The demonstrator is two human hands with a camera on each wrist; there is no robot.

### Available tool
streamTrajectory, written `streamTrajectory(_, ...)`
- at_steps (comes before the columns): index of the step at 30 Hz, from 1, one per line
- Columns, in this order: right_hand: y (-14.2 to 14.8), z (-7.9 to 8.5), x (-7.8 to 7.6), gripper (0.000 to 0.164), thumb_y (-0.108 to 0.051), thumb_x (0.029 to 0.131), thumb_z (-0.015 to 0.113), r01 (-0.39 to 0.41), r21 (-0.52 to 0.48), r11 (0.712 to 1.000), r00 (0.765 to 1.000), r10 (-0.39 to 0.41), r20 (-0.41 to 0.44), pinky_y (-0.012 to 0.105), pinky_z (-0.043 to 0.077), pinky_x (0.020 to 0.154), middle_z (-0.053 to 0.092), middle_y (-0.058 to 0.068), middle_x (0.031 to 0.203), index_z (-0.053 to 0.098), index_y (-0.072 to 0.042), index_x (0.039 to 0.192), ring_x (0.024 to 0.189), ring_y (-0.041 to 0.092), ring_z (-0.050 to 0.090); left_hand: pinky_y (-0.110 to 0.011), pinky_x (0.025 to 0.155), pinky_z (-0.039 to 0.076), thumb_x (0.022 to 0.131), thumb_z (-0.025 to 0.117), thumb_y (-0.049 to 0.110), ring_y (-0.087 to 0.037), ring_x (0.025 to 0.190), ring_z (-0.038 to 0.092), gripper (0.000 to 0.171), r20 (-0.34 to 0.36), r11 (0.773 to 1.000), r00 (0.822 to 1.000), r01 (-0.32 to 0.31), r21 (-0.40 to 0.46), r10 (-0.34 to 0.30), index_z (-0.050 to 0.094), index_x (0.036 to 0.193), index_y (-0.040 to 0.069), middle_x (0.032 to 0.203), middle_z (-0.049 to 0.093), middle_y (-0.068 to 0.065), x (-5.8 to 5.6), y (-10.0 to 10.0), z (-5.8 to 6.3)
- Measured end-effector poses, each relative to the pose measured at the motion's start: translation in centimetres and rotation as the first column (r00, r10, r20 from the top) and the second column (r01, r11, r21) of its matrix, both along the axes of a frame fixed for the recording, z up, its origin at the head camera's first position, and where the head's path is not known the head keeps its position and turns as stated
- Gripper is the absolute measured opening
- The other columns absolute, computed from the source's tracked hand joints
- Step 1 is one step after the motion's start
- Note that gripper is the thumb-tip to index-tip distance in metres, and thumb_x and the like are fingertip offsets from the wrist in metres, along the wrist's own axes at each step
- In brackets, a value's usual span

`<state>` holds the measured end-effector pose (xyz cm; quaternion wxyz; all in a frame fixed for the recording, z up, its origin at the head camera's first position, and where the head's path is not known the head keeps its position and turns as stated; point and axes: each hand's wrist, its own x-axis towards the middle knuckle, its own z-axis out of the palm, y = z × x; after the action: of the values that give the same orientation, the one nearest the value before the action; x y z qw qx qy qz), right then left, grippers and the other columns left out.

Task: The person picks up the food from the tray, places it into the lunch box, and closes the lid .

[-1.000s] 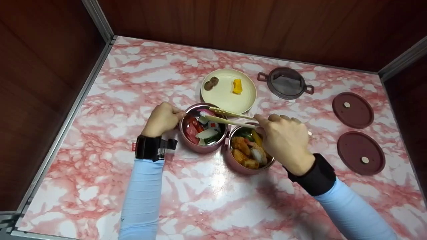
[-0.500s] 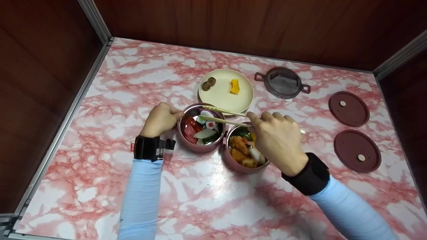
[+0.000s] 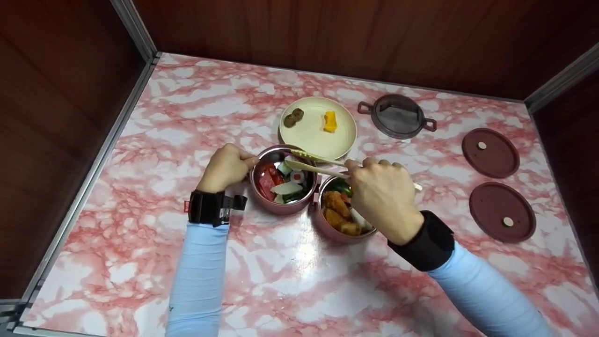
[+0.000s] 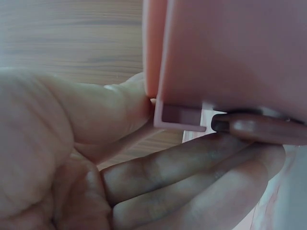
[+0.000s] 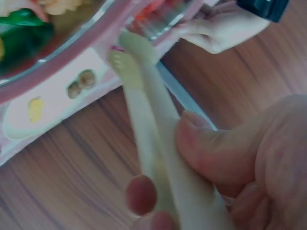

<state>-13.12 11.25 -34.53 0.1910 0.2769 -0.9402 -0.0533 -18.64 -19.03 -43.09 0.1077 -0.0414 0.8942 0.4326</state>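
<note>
My left hand (image 3: 226, 169) grips the edge of the left pink pot (image 3: 279, 208); in the left wrist view the thumb lies on one side of its small handle (image 4: 181, 127) and the fingers under it. Inside are red slices, a white slice (image 3: 287, 188), green pieces and a white roll with a red centre (image 3: 296, 176). Pale yellow tongs (image 3: 318, 170) are held in my right hand (image 3: 384, 199), their tips over the back of that pot. A bit of purple shows at the tips in the right wrist view; whether they pinch it is unclear.
A second pink pot (image 3: 334, 233) with fried pieces and vegetables stands right beside the first. Behind is a cream plate (image 3: 312, 138) bearing brown balls (image 3: 294, 118) and a yellow piece (image 3: 330, 121). A handled lid (image 3: 398, 115) and two maroon discs (image 3: 490, 153) lie to the right.
The right hand has moved slightly left, and the tongs' arms have come a little closer together over the left pot. My left hand keeps its grip on the pot.
</note>
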Motion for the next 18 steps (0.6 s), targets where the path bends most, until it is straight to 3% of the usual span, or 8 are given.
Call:
streamTrajectory(5, -0.3, 0.6, -0.3, 0.025, -0.009, 0.089, 0.060, 0.030, -0.010, 1.000, 0.999, -0.029, 0.028, 0.040, 0.037, 0.037, 0.043, 0.006, 0.057, 0.048, -0.009, 0.067, 0.044, 0.023, 0.040, -0.040, 0.082, 0.048, 0.095, 0.067, 0.023, -0.024, 0.086, 0.065, 0.019, -0.034, 1.000, 0.999, -0.001, -0.027, 0.000, 0.078, 0.105, 0.010, 0.103, 0.074, -0.009, -0.1, -0.1, -0.2)
streamTrajectory(8, -0.1, 0.9, -0.5, 0.026, -0.013, 0.089, 0.064, 0.051, -0.018, 0.999, 0.996, -0.050, 0.069, 0.040, 0.037, 0.037, 0.044, 0.006, 0.057, 0.050, -0.010, 0.068, 0.044, 0.023, 0.041, -0.040, 0.082, 0.048, 0.095, 0.067, 0.023, -0.024, 0.088, 0.065, 0.019, -0.042, 0.999, 0.999, -0.003, -0.038, 0.001, 0.078, 0.105, 0.011, 0.104, 0.074, -0.009, -0.1, -0.1, -0.2)
streamTrajectory(14, 1.4, 2.5, -1.3, 0.010, -0.025, 0.091, 0.070, 0.163, -0.095, 0.982, 0.976, -0.147, 0.160, 0.042, 0.033, 0.037, 0.055, 0.010, 0.065, 0.068, -0.015, 0.093, 0.047, 0.029, 0.048, -0.040, 0.081, 0.049, 0.095, 0.067, 0.022, -0.025, 0.083, 0.065, 0.019, -0.023, 1.000, 1.000, -0.002, -0.019, 0.002, 0.077, 0.105, 0.009, 0.101, 0.074, -0.010, -0.1, 0.0, -0.1)
streamTrajectory(18, 2.6, 3.3, -2.8, 0.021, -0.029, 0.092, 0.068, 0.265, -0.170, 0.949, 0.954, -0.233, 0.190, 0.050, 0.035, 0.040, 0.065, 0.016, 0.077, 0.072, -0.023, 0.113, 0.054, 0.038, 0.055, -0.040, 0.081, 0.049, 0.096, 0.067, 0.023, -0.024, 0.082, 0.065, 0.020, -0.013, 1.000, 1.000, -0.006, -0.017, 0.006, 0.077, 0.105, 0.009, 0.101, 0.074, -0.011, -0.1, 0.0, -0.1)
